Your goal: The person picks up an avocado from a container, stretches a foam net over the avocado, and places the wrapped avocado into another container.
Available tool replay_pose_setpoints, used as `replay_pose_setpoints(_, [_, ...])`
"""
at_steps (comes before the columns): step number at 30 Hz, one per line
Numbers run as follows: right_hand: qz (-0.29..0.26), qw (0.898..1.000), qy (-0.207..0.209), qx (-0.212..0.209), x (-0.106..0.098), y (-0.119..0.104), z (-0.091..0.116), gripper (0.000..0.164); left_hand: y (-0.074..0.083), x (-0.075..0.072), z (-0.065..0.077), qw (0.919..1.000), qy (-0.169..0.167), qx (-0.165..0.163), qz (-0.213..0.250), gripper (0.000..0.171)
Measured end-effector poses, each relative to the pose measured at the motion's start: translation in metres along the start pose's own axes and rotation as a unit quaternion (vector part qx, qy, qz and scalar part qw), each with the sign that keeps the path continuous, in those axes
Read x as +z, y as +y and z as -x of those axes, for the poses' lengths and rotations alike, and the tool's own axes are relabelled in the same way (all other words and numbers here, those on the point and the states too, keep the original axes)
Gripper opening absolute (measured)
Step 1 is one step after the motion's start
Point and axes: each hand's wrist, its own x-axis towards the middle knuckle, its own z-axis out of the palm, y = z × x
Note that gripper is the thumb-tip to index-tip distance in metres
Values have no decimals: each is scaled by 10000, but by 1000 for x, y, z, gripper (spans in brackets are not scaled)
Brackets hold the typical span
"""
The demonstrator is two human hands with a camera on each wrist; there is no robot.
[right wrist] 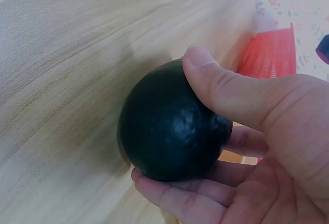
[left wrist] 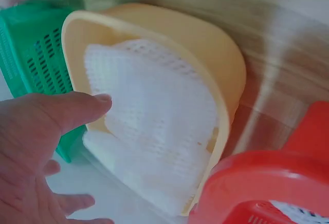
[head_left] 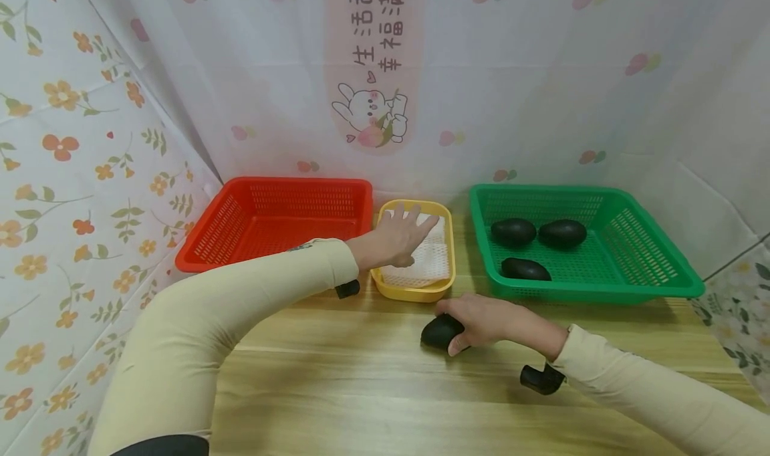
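Observation:
A dark avocado (head_left: 440, 332) is gripped by my right hand (head_left: 487, 321) at the table, just in front of the yellow basket. In the right wrist view, thumb and fingers curl around that avocado (right wrist: 172, 124). My left hand (head_left: 394, 237) hovers with spread fingers over the yellow basket (head_left: 415, 294), holding nothing. White foam netting (left wrist: 149, 95) lies inside this basket, as the left wrist view shows. Three more avocados, among them one (head_left: 562, 233) at the back, lie in the green basket (head_left: 601, 290) to the right.
A red basket (head_left: 273, 187) stands at the left, with no fruit visible in it. All the baskets sit along the back of the wooden table (head_left: 361, 389), against a printed cloth (head_left: 541, 108). Another floral cloth (head_left: 90, 195) hangs at the left side.

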Motion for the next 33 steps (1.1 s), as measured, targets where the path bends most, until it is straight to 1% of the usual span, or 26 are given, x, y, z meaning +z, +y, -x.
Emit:
replay_pose_setpoints(4, [-5, 10000, -13, 28, 0, 0, 0, 54, -2, -3, -6, 9998, -87, -9, 177, 89])
replay_pose_setpoints(9, [7, 10000, 0, 16, 0, 1, -1, 54, -3, -3, -11, 9994, -136, 81, 318, 80])
replay_pose_setpoints(19, [-39, 10000, -36, 47, 0, 0, -1, 54, -5, -5, -17, 9992, -142, 105, 357, 79])
replay_pose_setpoints(25, [-46, 9999, -63, 87, -1, 1, 0, 54, -3, -1, -18, 9990, -93, 177, 398, 77])
replay_pose_setpoints(27, [-56, 9999, -76, 101, -2, 1, 0, 54, -1, 2, -18, 9989, -153, 255, 374, 77])
replay_pose_setpoints(30, [-71, 9999, -84, 90, -2, 0, 0, 54, 2, 4, -18, 9982, -341, 417, 265, 80])
replay_pose_setpoints(33, [-66, 9999, -70, 57, -2, 0, 0, 54, 4, 4, -18, 9965, -614, 510, 244, 88])
